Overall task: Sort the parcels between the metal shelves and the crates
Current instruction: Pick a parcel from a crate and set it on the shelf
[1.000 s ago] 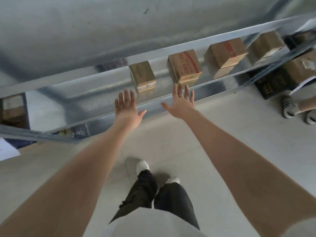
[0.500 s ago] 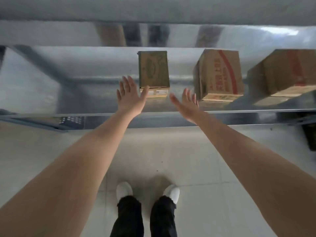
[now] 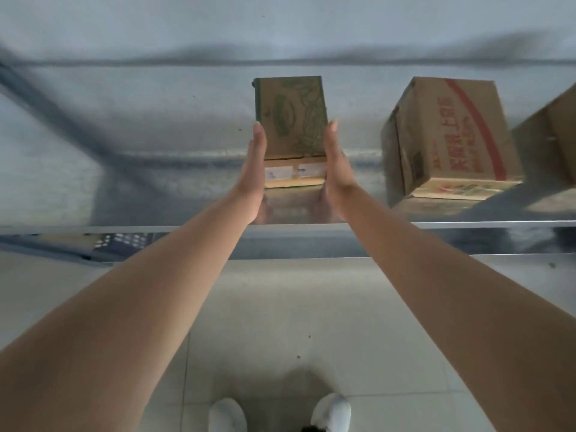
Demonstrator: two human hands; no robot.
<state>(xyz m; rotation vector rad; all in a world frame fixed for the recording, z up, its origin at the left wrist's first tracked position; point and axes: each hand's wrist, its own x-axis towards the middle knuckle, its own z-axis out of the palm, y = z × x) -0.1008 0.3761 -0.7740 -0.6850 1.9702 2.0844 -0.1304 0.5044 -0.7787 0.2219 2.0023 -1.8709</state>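
A small cardboard parcel with green print (image 3: pixel 291 120) stands on the metal shelf (image 3: pixel 156 169). My left hand (image 3: pixel 254 169) lies flat against its left side with straight fingers. Flat against the parcel's right side presses my right hand (image 3: pixel 336 169), fingers also straight. The parcel sits between both palms, its bottom still on the shelf surface.
A bigger cardboard box with red print (image 3: pixel 448 138) stands on the same shelf to the right, and part of another box (image 3: pixel 558 141) shows at the right edge. A dark crate (image 3: pixel 121 243) shows under the shelf at left. Tiled floor (image 3: pixel 280 322) lies below.
Both hands have gone forward over the shelf edge and closed in on the two sides of the green-printed parcel. The view has come closer to the shelf.
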